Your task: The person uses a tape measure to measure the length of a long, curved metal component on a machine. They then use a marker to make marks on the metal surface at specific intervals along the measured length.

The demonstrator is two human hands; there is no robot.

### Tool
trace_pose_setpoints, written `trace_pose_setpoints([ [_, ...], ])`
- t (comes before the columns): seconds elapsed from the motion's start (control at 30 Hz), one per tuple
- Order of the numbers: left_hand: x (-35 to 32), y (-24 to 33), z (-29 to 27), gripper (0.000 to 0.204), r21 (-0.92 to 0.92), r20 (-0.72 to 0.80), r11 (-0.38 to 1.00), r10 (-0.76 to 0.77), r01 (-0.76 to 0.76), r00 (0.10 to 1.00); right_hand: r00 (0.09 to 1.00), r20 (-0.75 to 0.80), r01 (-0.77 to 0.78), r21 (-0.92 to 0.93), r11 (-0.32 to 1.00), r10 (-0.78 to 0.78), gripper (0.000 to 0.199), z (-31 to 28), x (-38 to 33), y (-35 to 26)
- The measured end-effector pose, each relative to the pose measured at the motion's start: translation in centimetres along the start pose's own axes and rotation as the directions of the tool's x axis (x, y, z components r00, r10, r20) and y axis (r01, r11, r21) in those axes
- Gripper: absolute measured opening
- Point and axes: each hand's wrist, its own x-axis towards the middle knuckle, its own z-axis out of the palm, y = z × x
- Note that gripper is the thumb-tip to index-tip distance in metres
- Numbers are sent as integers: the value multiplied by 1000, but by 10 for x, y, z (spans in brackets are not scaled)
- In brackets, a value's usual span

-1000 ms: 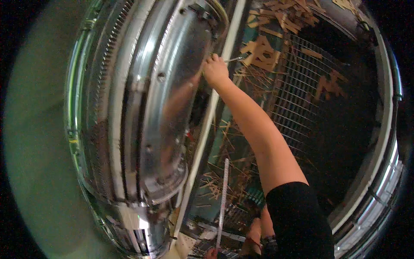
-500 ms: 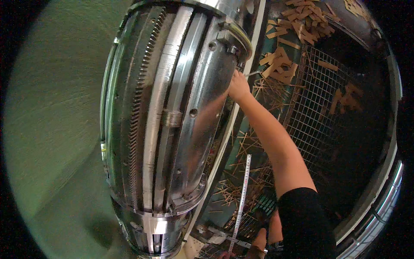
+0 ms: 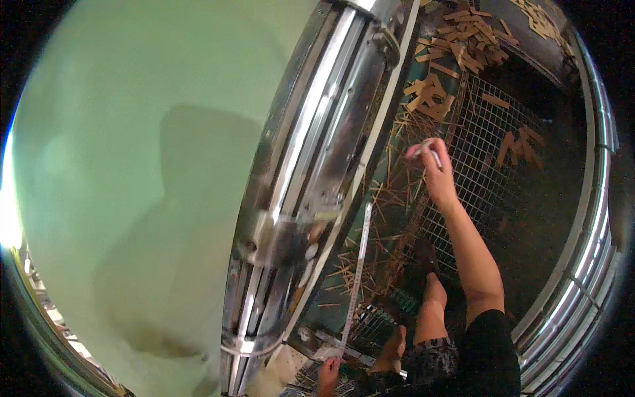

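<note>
Right hand [image 3: 439, 173] has left the grooved steel cylinder [image 3: 305, 142].

Right hand [image 3: 439, 177]: fingertips blurred; they cover most of a pale object [image 3: 436, 159], its kind impossible to tell.
Left hand [image 3: 329, 375]: cut off below by the lower edge; its hold on the lower end of the tape [image 3: 360, 255] too small to make out.
Tape marks: too fine to read.
Roller [image 3: 324, 112]: cut off at top and bottom, blurred lower down.
Grid [image 3: 463, 169]: right edge lost in darkness.
Sleeve [image 3: 489, 354]: cut off by the lower edge.
</note>
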Motion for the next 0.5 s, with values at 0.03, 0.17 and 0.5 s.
trace_pose_setpoints([
  [0.03, -11, -2, -3, 20, -16, -47, 999, 30, -31, 998, 1000, 2, 25, -131, 991, -25, 9, -7, -18, -2],
  [0.17, -35, -39, -12, 15, -60, -319, 952, 266, -300, 910, 996, 89, 26, -401, 916, 11, 11, -22, -114, -23],
  [0.5, -30, -35, -75, 11, 222, -477, 871, 489, -439, 730, 710, 203, -693, 37, 720, 674, 25, -7, -373, -23],
])
